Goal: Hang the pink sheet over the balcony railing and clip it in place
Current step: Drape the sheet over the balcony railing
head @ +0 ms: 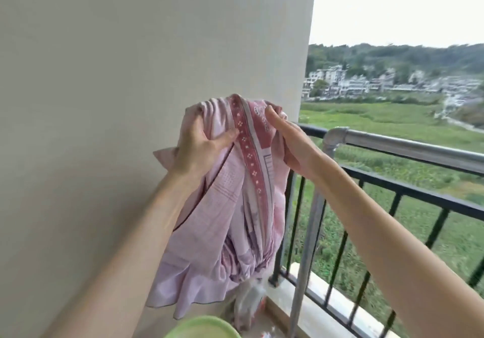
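Note:
The pink sheet (230, 219), with a darker patterned border stripe, hangs bunched in the air in front of a pale wall. My left hand (201, 144) grips its upper left part, thumb pressed on the cloth. My right hand (290, 141) holds the upper right part, its fingers tucked behind the fabric. Both hands are raised to about the height of the grey metal rail (408, 146), which lies to the right of the sheet. No clip is in view.
A black barred railing (392, 212) runs under the grey rail on a pale ledge (322, 301). A grey upright pipe (311, 230) stands just right of the sheet. A green basin rim (201, 327) and a clear plastic bag (248, 303) lie below. The wall (117, 75) fills the left.

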{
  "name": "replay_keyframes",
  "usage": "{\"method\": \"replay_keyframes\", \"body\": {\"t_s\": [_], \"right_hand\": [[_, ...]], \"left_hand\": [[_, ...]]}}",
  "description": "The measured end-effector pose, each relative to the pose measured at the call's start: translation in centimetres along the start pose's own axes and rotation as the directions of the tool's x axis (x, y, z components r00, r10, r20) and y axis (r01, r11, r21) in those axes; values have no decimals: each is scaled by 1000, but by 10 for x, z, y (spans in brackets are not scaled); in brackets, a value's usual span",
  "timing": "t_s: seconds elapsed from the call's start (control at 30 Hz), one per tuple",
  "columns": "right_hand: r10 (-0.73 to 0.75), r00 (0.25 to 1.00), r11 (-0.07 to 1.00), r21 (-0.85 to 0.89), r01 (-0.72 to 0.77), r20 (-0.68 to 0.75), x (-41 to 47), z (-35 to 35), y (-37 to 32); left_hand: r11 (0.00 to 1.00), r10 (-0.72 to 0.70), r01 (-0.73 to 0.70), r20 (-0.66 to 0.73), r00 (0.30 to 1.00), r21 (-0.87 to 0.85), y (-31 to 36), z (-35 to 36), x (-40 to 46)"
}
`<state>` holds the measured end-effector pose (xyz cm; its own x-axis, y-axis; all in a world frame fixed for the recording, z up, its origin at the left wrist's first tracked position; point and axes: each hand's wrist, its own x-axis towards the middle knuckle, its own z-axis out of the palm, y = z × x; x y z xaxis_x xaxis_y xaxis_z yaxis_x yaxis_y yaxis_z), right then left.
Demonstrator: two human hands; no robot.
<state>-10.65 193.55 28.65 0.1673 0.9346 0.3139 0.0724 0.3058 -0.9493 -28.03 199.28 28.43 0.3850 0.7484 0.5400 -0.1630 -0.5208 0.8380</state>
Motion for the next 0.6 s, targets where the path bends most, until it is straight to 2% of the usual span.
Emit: {"method": "replay_keyframes", "body": {"t_s": [0.13,0.27,0.43,0.6], "right_hand": [[79,997,987,-141,-78,-2,-36,-22,-17],[120,991,953,-274,-130,-52,-66,-40,-8],[139,985,970,-184,-156,-102,-91,-54,2],[175,983,973,-142,-181,-52,-122,-61,11]], "left_hand": [[999,-1,1,3,1000,-48,16,35,-16],[991,-73,76,26,997,-111,8,60,-37],[968,-193,200,59,979,-151,-6,72,-69],[962,-239,241,34,970,-129,-11,80,-106]]}}
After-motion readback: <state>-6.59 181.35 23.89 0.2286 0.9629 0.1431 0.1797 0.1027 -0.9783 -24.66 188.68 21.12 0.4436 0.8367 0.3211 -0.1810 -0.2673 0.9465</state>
